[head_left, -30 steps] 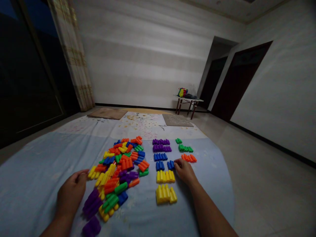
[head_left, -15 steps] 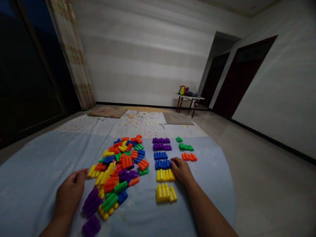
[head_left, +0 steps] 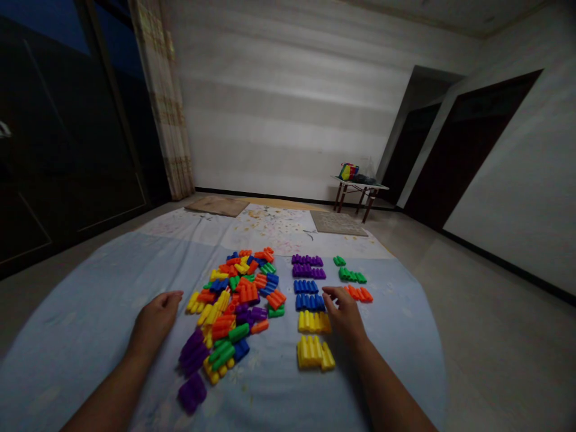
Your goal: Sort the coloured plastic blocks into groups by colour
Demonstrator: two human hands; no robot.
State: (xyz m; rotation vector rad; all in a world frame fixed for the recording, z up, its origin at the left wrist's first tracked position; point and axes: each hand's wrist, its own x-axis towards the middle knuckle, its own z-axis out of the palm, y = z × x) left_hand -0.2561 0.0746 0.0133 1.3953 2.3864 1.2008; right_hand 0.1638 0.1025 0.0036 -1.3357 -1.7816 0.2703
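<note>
On the left of the cloth-covered table lies a loose pile of ribbed plastic building blocks in orange, yellow, green, blue and purple. My left hand is beside the pile's left edge, fingers curled and pressed together, with nothing visible in them. My right hand is by the right end of the nearer blue block row, thumb and forefinger apart; contact is unclear. Purple rows lie beyond the blue ones. Yellow blocks sit nearer me. Farther right are green blocks and an orange row.
A light blue cloth covers the round table. Two flat mats lie toward its far side. Against the back wall stands a small table with a colourful bag on it.
The camera view has swung left, so everything appears farther right. Both hands stay near the same blocks, the left one slightly farther forward. The block rows look unchanged.
</note>
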